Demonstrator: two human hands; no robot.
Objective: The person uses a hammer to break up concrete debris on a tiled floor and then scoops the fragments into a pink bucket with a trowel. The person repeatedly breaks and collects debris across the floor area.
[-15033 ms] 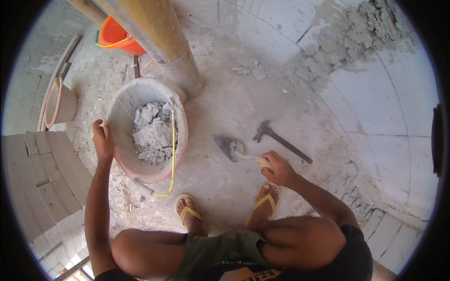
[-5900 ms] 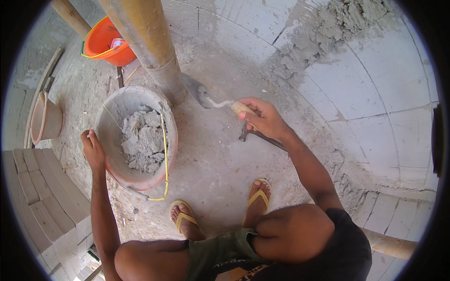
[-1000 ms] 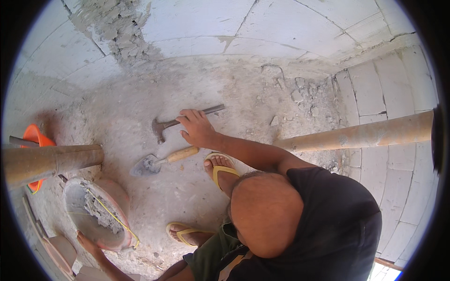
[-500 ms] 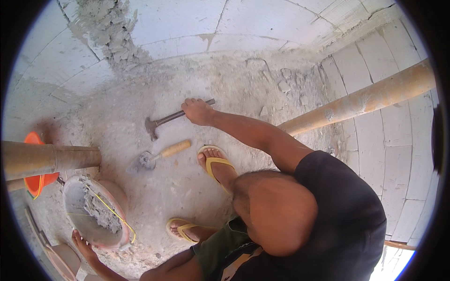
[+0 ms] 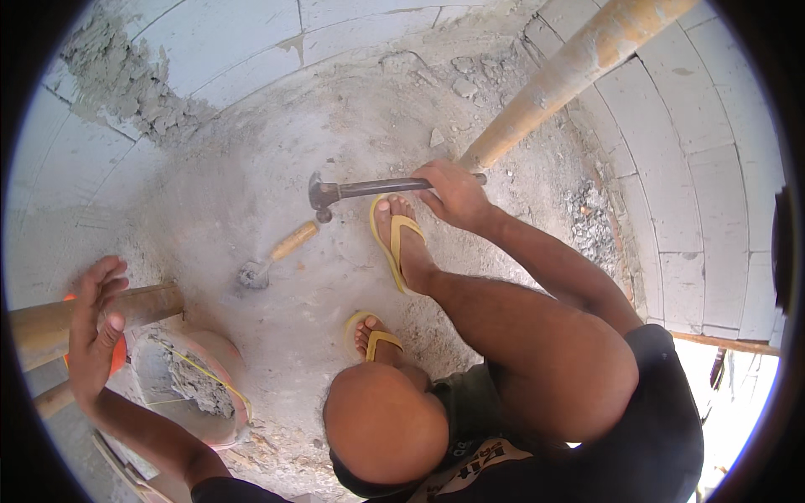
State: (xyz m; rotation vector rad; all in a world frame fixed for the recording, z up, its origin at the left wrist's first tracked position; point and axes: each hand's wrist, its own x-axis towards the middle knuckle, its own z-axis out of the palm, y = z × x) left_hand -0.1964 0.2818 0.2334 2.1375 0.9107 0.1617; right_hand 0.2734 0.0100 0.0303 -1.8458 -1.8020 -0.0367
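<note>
The hammer (image 5: 377, 188) is held near its handle's end by the right hand (image 5: 457, 194), fingers wrapped round it, near the trowel (image 5: 293, 241), while the left hand's (image 5: 89, 339) fingers are spread, released; a steady grip seems called for.

Hammer (image 5: 377, 187) in right hand (image 5: 457, 194)
</note>
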